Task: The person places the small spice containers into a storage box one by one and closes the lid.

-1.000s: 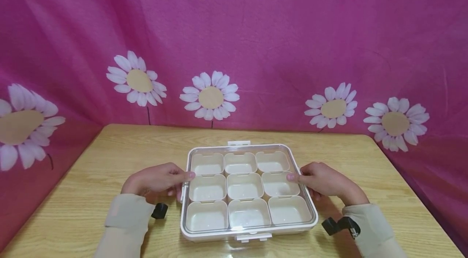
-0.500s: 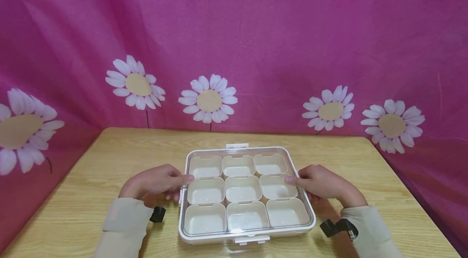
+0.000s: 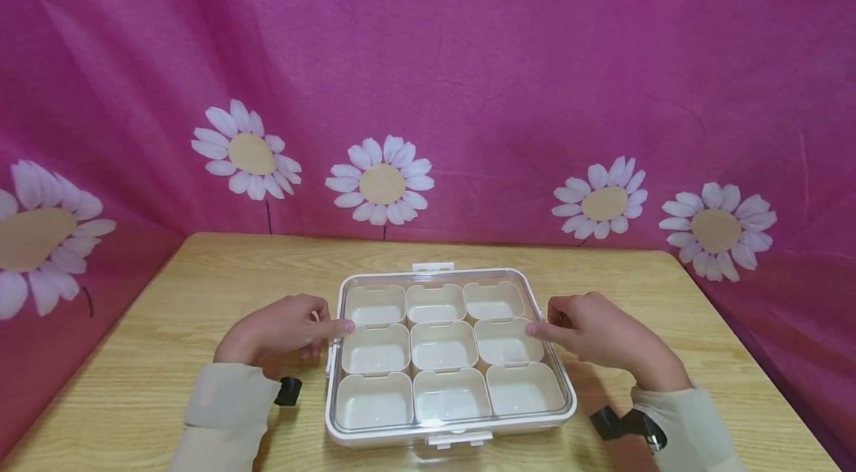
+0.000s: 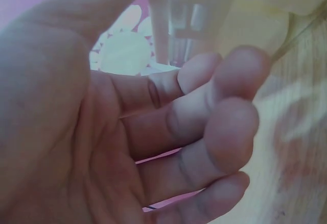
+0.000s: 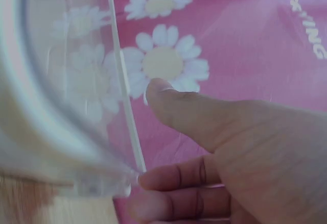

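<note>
A white storage box [image 3: 388, 432] with a see-through lid lies flat on the table. Several small cream bins [image 3: 444, 347] show through the lid. At its left side is my left hand [image 3: 284, 331], thumb tip over the lid's edge. The left wrist view has its fingers [image 4: 232, 132] loosely bent beside the box wall, holding nothing. My right hand [image 3: 605, 334] is at the opposite side, its thumb overlapping the lid's edge in the head view. In the right wrist view that thumb [image 5: 179, 109] stands apart from the lid, with fingertips right at the box's edge.
White clips show at the box's front [image 3: 459, 440], back [image 3: 433, 267] and left side [image 3: 331, 358]. The wooden table [image 3: 669, 308] reaches back to a pink cloth [image 3: 468, 85] printed with daisies. Black wrist mounts [image 3: 287, 392] hang below the sleeves.
My right hand has shifted slightly to the right and its fingers have come out from the box's side. My left fingers have eased off the left side. The box has stayed put lately.
</note>
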A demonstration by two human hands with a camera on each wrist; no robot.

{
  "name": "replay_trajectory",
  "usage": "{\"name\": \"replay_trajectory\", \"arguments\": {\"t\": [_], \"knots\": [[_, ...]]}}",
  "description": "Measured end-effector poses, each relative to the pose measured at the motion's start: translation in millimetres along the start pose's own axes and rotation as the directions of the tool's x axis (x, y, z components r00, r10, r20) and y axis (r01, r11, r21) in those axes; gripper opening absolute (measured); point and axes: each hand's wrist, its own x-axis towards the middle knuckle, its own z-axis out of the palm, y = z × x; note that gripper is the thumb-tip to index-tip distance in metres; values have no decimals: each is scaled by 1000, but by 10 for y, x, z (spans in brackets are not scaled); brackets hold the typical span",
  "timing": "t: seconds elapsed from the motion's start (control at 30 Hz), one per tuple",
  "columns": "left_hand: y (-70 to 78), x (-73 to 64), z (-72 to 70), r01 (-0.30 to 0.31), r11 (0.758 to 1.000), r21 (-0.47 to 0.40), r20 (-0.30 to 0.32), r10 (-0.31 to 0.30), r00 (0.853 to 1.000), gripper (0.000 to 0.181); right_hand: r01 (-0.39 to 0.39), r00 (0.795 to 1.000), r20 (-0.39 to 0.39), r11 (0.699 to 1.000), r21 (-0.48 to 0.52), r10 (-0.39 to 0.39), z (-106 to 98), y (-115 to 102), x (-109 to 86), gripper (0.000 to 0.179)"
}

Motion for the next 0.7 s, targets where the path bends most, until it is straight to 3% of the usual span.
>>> {"name": "replay_trajectory", "arguments": {"t": [0.17, 0.33, 0.57, 0.7], "knots": [[55, -10, -14, 24, 1000, 16, -13, -24, 1000, 46, 116, 993, -18, 992, -43, -117, 13, -188, -40, 33], [94, -27, -27, 23, 999, 38, -60, -21, 998, 41, 213, 977, 24, 977, 0, -213, 57, -378, -95, 34], [112, -38, -43, -55, 996, 71, -93, 62, 994, 36, 375, 925, 42, 926, 50, -377, 192, -597, -159, 26], [122, -45, -47, -71, 994, 85, -100, 80, 992, 33, 426, 902, 52, 904, 50, -428, 290, -692, -166, 28]]}}
